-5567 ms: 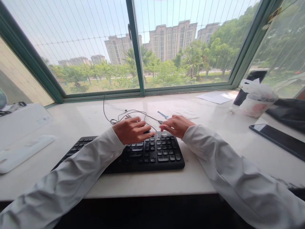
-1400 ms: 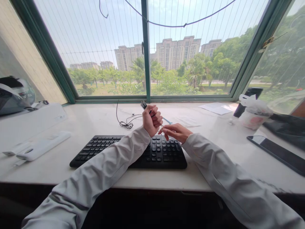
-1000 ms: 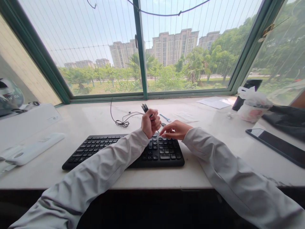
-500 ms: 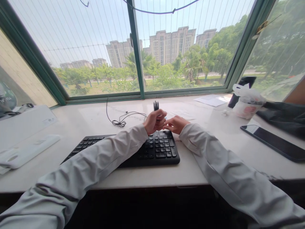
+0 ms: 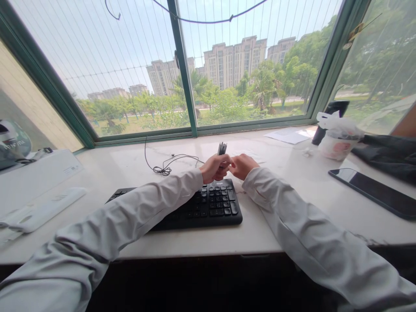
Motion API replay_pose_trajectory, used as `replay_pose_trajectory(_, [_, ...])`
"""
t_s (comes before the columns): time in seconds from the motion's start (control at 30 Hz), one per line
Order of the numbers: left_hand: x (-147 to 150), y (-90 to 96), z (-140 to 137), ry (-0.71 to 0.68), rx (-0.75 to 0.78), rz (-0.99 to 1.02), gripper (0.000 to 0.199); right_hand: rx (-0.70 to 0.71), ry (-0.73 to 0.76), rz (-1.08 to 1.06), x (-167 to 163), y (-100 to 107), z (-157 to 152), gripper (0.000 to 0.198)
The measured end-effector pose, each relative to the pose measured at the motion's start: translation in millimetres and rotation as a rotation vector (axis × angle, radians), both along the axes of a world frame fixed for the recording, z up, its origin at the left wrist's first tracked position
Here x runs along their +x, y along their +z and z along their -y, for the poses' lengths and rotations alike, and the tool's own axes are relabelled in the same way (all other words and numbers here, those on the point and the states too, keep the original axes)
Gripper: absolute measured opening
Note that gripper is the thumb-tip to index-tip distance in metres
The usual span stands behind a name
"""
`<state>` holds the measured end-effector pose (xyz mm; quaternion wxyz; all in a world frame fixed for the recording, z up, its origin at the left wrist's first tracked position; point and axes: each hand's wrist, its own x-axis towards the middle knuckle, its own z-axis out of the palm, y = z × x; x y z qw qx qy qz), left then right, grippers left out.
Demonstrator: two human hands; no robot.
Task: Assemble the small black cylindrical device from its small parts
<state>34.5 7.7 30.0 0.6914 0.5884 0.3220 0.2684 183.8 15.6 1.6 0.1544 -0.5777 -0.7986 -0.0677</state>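
A small dark plug-like connector (image 5: 222, 149) is gripped in the closed left hand (image 5: 214, 168), its top end poking up out of the fist above the far edge of a black keyboard (image 5: 208, 208). The right hand (image 5: 243, 166) is pressed against the left from three o'clock, its fingers curled; whether anything is pinched by it cannot be told. Both arms are covered by pale grey sleeves (image 5: 292, 216). A thin black cable (image 5: 162, 167) is seen coiled on the white sill (image 5: 113, 164) at ten o'clock from the hands, running up toward the green window frame (image 5: 183, 69). At two o'clock, a white bagged cup (image 5: 336, 138) is set beside a dark flask (image 5: 328, 119), with papers (image 5: 289, 135) just beside them. A dark phone (image 5: 373, 190) is laid flat at three o'clock. A white box (image 5: 35, 173) and a long white device (image 5: 42, 208) are placed at nine o'clock.
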Motion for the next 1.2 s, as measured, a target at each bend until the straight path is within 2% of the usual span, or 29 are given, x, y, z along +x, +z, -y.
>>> replay_pose_trajectory(0.23, [6, -0.5, 5, 0.074, 0.046, -0.014, 0.033, 0.002, 0.001, -0.005, -1, 2, 3, 0.029])
replay_pose_trajectory(0.63, [5, 0.2, 6, 0.140, 0.016, 0.009, 0.037, 0.034, 0.011, -0.010, -1, 1, 3, 0.030])
replay_pose_trajectory(0.9, [-1, 2.2, 2, -0.037, -0.062, 0.032, 0.036, 0.017, 0.027, 0.012, 0, 3, 4, 0.031])
replay_pose_trajectory(1.03, [-5, 3.6, -2, -0.177, -0.128, 0.027, 0.037, 0.016, 0.044, 0.004, 0, 4, 6, 0.033])
replay_pose_trajectory(1.2, [-8, 5.4, -6, -0.280, -0.166, 0.030, 0.035, 0.001, 0.065, -0.017, 0, 6, 9, 0.027])
